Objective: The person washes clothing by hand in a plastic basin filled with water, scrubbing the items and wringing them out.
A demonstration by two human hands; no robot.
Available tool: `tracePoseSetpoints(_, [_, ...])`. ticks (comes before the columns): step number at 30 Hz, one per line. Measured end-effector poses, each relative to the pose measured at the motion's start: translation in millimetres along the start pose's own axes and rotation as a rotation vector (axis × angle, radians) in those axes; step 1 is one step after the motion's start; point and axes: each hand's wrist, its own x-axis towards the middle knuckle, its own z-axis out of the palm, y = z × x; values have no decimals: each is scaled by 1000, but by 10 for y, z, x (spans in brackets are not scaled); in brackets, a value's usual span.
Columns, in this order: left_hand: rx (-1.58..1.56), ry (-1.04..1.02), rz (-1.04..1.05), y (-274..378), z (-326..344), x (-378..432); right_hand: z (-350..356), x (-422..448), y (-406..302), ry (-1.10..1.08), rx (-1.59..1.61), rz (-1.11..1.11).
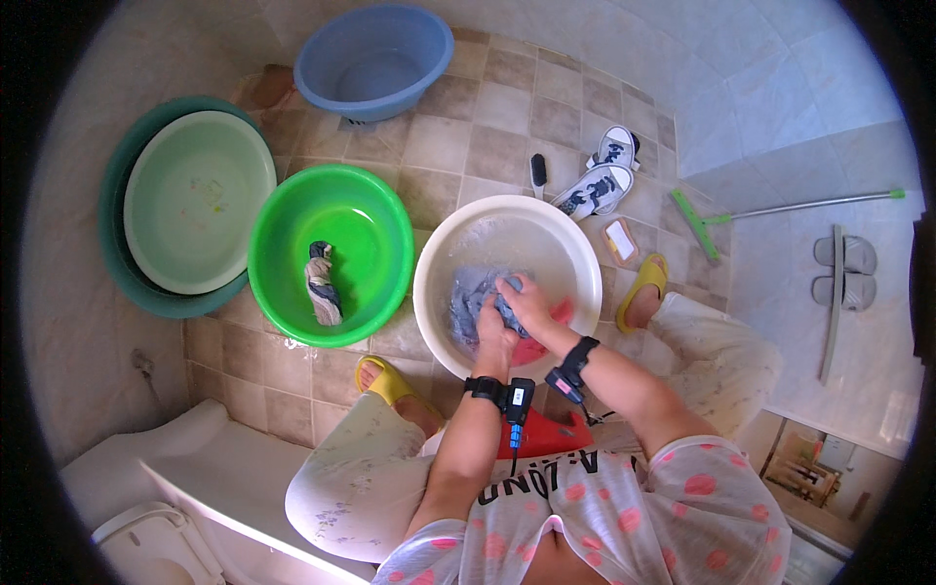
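Before me a white plastic basin (431, 219) holds cloudy water. A wet grey-blue cloth (468, 303) lies partly in that water, bunched up where I hold it. My left hand (496, 325) grips the cloth from the near side. Close against it, my right hand (525, 300) clasps another fold of the same cloth, its fingers curled over the top. A red item (530, 351) shows in the basin beneath my right wrist; its kind is unclear. Both wrists wear black straps with small devices.
Left of the basin stands a green basin (365, 292) with a rolled cloth (322, 285) inside. Farther left are nested basins (197, 205); a blue basin (373, 66) stands at the back. A brush (539, 172), canvas shoes (603, 186), a soap dish (620, 241) and a squeegee (695, 223) lie right.
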Motion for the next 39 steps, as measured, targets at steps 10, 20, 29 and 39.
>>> tracePoseSetpoints(10, [-76, -58, 21, -54, 42, -6, -148, -21, -300, -65, -160, -35])
tracePoseSetpoints(20, [194, 436, 432, 426, 32, -206, -227, 219, 654, 132, -196, -78])
tracePoseSetpoints(29, [93, 480, 154, 202, 141, -209, 10, 72, 739, -5, -207, -24])
tracePoseSetpoints(39, [209, 484, -11, 203, -184, -45, -93, -42, 289, -319, 558, 345])
